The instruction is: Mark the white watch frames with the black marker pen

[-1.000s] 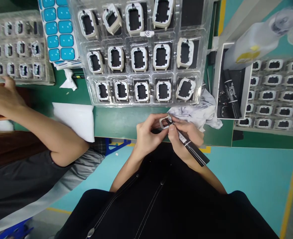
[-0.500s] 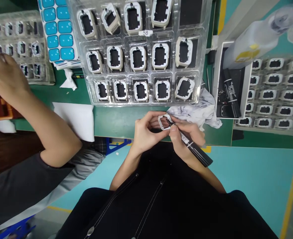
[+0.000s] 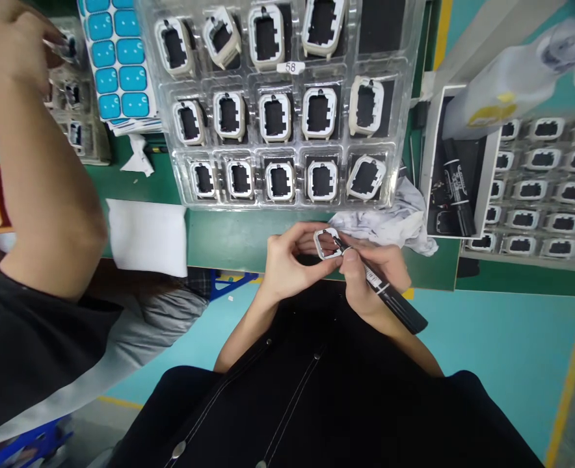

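My left hand (image 3: 290, 260) grips a small white watch-case frame (image 3: 320, 246) between thumb and fingers, just over the table's front edge. In my right hand (image 3: 373, 273) is a black marker pen (image 3: 395, 304), held like a writing pen with its dark tip at the frame's right side. Whether the tip touches the frame I cannot tell. Beyond my hands lies a clear plastic tray (image 3: 287, 207) with several similar frames in its pockets and a label reading 58. A crumpled white cloth (image 3: 399, 218) lies just past my right hand.
At the right, a white box (image 3: 436, 162) holds a marker and a plastic bottle (image 3: 497, 88); another tray of frames (image 3: 536, 257) stands beyond. A folded white cloth (image 3: 147, 237) and blue-patterned sheets (image 3: 120, 79) lie to the left. A co-worker's arm (image 3: 48, 188) reaches in there.
My hands stay together, with the marker tip still at the frame. The co-worker's arm has swung upward and now holds a small part over the far-left tray.
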`<move>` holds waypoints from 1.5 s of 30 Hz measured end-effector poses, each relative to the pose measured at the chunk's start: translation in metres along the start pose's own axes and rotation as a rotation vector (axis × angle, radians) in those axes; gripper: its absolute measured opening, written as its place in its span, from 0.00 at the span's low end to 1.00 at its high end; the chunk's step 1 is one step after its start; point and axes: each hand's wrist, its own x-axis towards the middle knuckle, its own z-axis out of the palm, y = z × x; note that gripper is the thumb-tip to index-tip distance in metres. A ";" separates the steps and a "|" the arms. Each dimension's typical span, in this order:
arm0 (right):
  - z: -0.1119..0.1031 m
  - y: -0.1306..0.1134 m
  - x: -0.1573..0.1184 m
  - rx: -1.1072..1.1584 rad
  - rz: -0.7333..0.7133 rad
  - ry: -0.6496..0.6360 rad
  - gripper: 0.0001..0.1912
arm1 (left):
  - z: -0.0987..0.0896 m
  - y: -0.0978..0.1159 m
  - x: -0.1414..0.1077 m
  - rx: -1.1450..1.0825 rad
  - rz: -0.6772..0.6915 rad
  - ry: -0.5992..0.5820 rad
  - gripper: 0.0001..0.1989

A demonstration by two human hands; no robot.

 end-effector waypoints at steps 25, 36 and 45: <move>-0.063 0.055 -0.002 0.025 -0.279 0.297 0.10 | 0.000 0.113 0.135 0.729 0.878 -0.050 0.27; -0.063 0.061 -0.002 0.098 -0.100 0.349 0.15 | -0.019 0.127 0.192 1.141 0.685 0.194 0.12; -0.066 0.054 -0.003 -0.031 0.019 0.271 0.19 | -0.095 0.090 0.190 0.948 0.368 0.548 0.10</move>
